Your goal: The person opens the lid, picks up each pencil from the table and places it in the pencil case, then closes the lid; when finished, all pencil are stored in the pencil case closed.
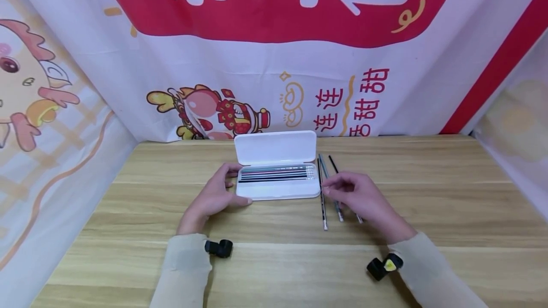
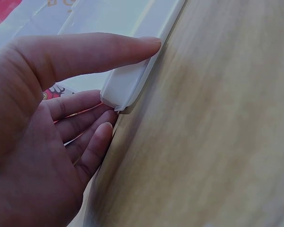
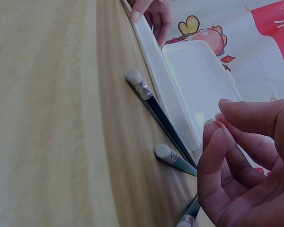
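A white pencil case [image 1: 278, 191] lies with its lid [image 1: 276, 148] raised. Inside, several pencils [image 1: 274, 173] lie side by side, eraser ends to the right. My left hand [image 1: 217, 195] holds the case's left end, the thumb along the front rim and the other fingers at the end wall. Right of the case lie a black pencil [image 1: 323, 210], a grey-green pencil [image 1: 324, 168] and another dark pencil [image 1: 333, 163], white erasers toward me. Over them hovers my right hand [image 1: 357, 195], fingers loosely bent, thumb close to the fingertips; nothing shows between them.
The wooden table [image 1: 274, 270] reaches back to a printed cloth [image 1: 257, 61], close behind the raised lid. More cloth [image 1: 55, 122] hangs at the left and right sides. Black wrist cameras [image 1: 220, 248] sit at both cuffs.
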Available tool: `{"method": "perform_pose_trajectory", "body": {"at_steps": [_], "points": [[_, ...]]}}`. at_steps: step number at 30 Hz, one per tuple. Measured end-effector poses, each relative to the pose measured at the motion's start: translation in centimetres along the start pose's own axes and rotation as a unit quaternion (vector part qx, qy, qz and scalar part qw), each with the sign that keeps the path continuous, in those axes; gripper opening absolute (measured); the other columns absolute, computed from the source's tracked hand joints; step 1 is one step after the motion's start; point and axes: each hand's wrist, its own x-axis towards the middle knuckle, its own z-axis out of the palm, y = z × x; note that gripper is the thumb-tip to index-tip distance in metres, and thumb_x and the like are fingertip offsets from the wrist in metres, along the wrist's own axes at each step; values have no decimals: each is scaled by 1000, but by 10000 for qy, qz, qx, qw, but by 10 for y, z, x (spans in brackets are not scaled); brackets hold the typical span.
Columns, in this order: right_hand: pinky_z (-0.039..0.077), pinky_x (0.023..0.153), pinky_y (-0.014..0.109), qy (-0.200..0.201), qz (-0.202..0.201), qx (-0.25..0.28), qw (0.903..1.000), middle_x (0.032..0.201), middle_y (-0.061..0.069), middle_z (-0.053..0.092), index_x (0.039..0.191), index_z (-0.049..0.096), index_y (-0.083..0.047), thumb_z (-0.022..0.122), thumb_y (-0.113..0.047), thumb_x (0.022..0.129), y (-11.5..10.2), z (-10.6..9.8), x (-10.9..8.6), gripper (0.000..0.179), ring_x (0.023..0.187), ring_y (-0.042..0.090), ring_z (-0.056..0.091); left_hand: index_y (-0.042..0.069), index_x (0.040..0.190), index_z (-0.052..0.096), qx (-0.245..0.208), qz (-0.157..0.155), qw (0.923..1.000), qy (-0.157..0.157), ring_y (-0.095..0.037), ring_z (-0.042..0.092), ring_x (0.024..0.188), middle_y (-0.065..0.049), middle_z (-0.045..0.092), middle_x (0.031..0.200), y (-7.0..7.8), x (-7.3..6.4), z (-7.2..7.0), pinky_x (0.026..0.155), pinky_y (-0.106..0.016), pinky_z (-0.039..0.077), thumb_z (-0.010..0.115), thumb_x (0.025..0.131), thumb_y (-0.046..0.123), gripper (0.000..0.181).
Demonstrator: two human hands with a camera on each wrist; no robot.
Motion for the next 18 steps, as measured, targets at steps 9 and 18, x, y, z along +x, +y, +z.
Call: {"method": "perform_pose_trajectory", "body": {"at_steps": [9,18], "points": [[60,78,32,150,104,-79,9998,116,8,75,127,75,-15,77,-28,102,9,-11,-17,28,97,25,65,19,154,47,33,-15,10000,11,-35,45,143,-9,49,160,3,-1,0,127,-59,36,95,80,18,88],[63,71,31,395,290,113,9987,114,10,76,132,71,-10,77,-23,101,24,-22,-30,35,88,22,68,19,154,47,7,22,10000,14,-35,46,143,-9,49,160,2,-1,0,126,-59,36,95,81,19,88]]}}
